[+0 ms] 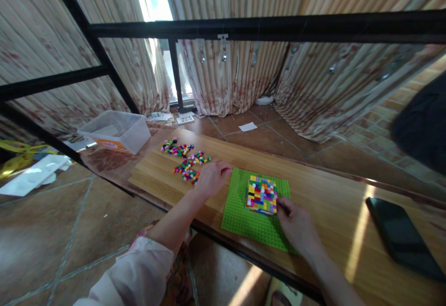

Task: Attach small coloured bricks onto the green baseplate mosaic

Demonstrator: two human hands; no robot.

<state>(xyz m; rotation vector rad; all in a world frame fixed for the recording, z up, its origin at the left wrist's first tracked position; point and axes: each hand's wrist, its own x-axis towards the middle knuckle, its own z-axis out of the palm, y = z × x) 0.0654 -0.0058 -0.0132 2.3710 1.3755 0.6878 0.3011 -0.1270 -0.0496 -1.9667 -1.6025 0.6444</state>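
Observation:
A green baseplate (240, 213) lies on the wooden table (331, 194), and a square block of many-coloured small bricks (262, 194) is built on its middle. My right hand (296, 224) rests on the plate, fingers curled against the block's near right corner. My left hand (212, 177) lies on the table just left of the plate, fingers curled, next to a scatter of loose coloured bricks (186, 159). Whether either hand holds a brick is hidden.
A clear plastic box (116, 132) stands at the table's far left end. A dark phone (400, 236) lies at the right. A black metal frame (265, 27) crosses above the table. Curtains hang behind; papers lie on the tiled floor.

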